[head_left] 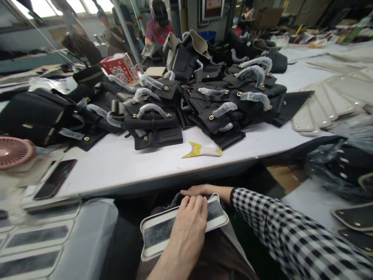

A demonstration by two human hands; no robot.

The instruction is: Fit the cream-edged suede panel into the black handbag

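Note:
A cream panel with a dark grey strip point(159, 233) lies tilted across my lap, its rounded ends pointing left and right. My left hand point(190, 217) lies over its middle, fingers bent over the far edge and closed on it. Just beyond that edge is my right hand point(199, 189), reaching in from the right in a black-and-white checked sleeve. Its fingers point left and look closed; what they hold is hidden behind the panel and my left hand. Some dark material point(176, 199) shows beside its fingertips.
Black bags point(159, 124) with plastic-wrapped handles are heaped on the white table point(116, 163). A yellow-and-white tool point(202, 150) lies near its front edge. Left are a phone point(55, 179), a pink fan point(14, 152) and similar panels point(36, 237). Cream pieces point(320, 105) lie right; people sit beyond.

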